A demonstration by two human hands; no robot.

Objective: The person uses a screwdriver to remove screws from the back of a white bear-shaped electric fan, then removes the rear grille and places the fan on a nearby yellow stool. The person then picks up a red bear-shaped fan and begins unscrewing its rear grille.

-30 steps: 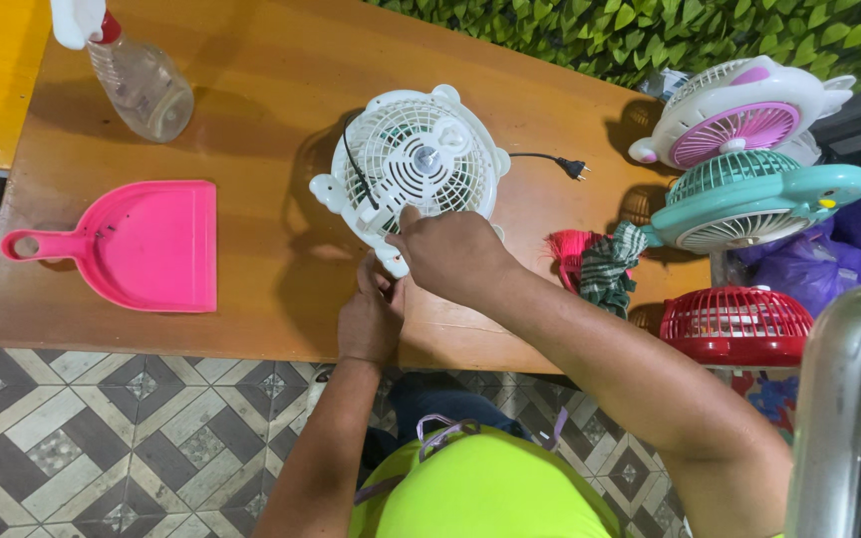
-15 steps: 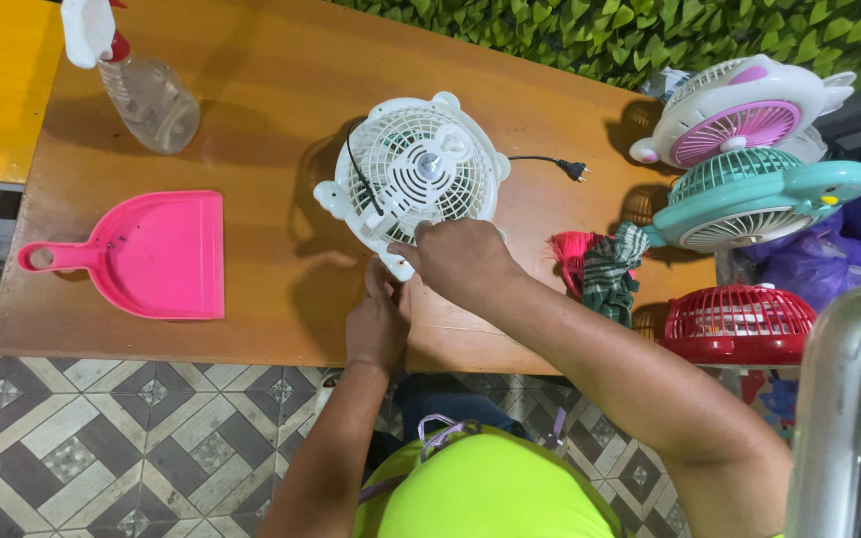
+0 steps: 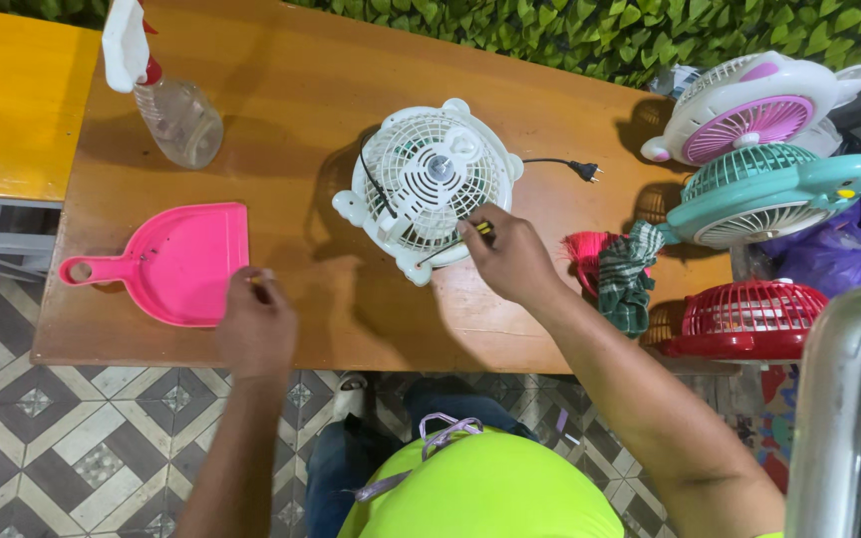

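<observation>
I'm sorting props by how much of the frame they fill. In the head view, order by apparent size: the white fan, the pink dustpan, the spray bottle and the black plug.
1. white fan and pink dustpan: too alike to rank.
2. spray bottle, its top cut off by the frame edge.
3. black plug, clearly smallest.

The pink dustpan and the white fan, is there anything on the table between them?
In the head view, only the person's left hand hovers near the pink dustpan; otherwise bare wooden table separates it from the white fan.
</observation>
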